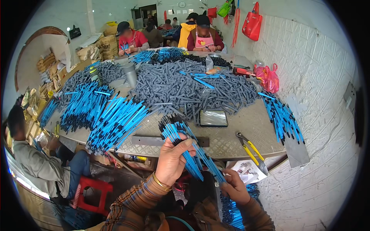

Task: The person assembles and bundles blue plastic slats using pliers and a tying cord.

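My left hand (172, 161) is closed round a bundle of thin blue sticks with black ends (192, 167), held slanting over the table's front edge. Their black tips fan out above my fingers. To the right, my right hand (235, 187) pinches the lower ends of a few more blue sticks (210, 163) that lie alongside the bundle. Just beyond the bundle, a flat metal bar (147, 140) lies along the edge. Behind it rests a dark rectangular tray (213, 118) with a clear, shiny top.
A large heap of grey plastic pieces (165, 84) covers the table's middle. Piles of blue sticks (117, 121) lie left, with another pile (281, 117) right. Yellow-handled pliers (249, 148) sit near the right edge. A person (42, 158) sits left near a red stool (92, 192); others work across the table.
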A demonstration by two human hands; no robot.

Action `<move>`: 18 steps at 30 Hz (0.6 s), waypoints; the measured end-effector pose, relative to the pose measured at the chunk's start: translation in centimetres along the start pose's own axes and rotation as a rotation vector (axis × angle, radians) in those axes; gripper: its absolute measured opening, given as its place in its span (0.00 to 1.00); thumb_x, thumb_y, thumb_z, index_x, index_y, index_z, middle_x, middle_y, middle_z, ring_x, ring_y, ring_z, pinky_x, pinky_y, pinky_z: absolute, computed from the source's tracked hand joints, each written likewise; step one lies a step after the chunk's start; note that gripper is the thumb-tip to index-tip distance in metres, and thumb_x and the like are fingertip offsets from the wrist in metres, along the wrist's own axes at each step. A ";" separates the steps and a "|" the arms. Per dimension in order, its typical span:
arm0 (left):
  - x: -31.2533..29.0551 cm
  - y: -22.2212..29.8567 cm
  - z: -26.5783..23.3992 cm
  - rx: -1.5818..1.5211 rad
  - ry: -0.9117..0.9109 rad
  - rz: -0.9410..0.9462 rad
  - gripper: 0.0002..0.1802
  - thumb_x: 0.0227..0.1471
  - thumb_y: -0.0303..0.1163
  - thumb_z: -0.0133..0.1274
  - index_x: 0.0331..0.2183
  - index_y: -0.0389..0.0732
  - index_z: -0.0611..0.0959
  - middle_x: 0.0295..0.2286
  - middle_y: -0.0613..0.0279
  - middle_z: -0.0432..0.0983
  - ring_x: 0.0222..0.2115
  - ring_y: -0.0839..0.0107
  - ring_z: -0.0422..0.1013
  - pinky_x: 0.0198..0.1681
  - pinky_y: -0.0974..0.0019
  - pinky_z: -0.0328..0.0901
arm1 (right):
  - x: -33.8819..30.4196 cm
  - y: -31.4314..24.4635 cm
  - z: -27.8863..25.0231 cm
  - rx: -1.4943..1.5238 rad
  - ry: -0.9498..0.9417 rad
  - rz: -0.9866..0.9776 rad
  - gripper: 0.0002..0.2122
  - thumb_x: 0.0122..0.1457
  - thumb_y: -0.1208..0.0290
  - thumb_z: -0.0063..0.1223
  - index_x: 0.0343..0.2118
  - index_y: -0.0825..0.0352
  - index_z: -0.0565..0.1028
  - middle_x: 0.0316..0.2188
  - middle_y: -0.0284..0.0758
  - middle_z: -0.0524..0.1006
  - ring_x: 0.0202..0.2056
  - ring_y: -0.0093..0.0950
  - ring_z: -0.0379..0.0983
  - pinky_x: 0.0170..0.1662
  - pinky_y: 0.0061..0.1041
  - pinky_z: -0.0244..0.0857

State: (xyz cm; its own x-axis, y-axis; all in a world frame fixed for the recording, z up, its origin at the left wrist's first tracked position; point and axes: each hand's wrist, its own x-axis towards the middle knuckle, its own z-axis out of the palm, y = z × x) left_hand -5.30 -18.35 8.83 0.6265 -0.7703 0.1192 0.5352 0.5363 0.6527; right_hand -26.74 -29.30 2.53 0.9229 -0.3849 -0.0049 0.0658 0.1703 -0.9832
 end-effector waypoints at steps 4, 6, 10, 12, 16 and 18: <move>0.1 0.6 1.4 -0.148 0.065 -0.137 0.06 0.52 0.24 0.49 0.35 0.43 0.74 0.33 0.56 0.75 0.34 0.67 0.74 0.37 0.62 0.69 | 0.3 0.8 0.2 -0.100 0.182 0.013 0.09 0.54 0.74 0.50 0.37 0.68 0.70 0.23 0.29 0.68 0.20 0.20 0.62 0.24 0.19 0.57; 0.1 0.7 1.6 -0.259 0.080 -0.239 0.06 0.53 0.25 0.48 0.35 0.44 0.73 0.34 0.55 0.75 0.35 0.66 0.73 0.39 0.62 0.69 | 0.9 1.1 -0.1 -0.502 0.123 -0.288 0.09 0.51 0.75 0.53 0.36 0.68 0.72 0.22 0.31 0.68 0.19 0.22 0.62 0.24 0.19 0.57; 0.1 0.1 0.5 -0.099 0.057 -0.030 0.08 0.52 0.24 0.50 0.36 0.44 0.72 0.34 0.55 0.75 0.35 0.66 0.73 0.39 0.64 0.68 | 1.0 1.2 0.0 -0.661 0.139 -0.455 0.07 0.49 0.74 0.54 0.33 0.67 0.74 0.23 0.35 0.69 0.21 0.27 0.64 0.24 0.24 0.59; 0.4 -0.7 0.2 -0.051 0.084 0.033 0.09 0.51 0.23 0.51 0.36 0.43 0.72 0.33 0.56 0.75 0.34 0.67 0.73 0.38 0.65 0.68 | 1.0 1.4 0.3 -0.638 0.165 -0.457 0.06 0.49 0.73 0.54 0.31 0.66 0.75 0.24 0.36 0.69 0.22 0.28 0.65 0.24 0.26 0.60; 0.9 -1.8 0.0 0.079 0.137 0.205 0.11 0.49 0.21 0.53 0.36 0.42 0.71 0.30 0.60 0.73 0.30 0.71 0.72 0.35 0.69 0.67 | 1.2 1.1 1.6 -0.804 0.083 -0.426 0.07 0.47 0.73 0.56 0.31 0.65 0.75 0.26 0.38 0.71 0.23 0.32 0.69 0.26 0.27 0.63; 1.0 -2.0 0.0 0.146 0.149 0.276 0.14 0.47 0.19 0.54 0.36 0.42 0.70 0.27 0.64 0.72 0.27 0.74 0.70 0.33 0.71 0.66 | 1.2 1.2 2.1 -0.863 0.051 -0.410 0.08 0.46 0.72 0.57 0.31 0.64 0.76 0.27 0.38 0.71 0.24 0.34 0.70 0.26 0.27 0.64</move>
State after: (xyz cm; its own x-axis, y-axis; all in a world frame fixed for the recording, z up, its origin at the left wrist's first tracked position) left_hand -5.70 -20.21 7.63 0.8182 -0.5380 0.2029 0.2534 0.6542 0.7126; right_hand -24.79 -27.65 1.74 0.8712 -0.3086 0.3819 0.0591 -0.7062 -0.7056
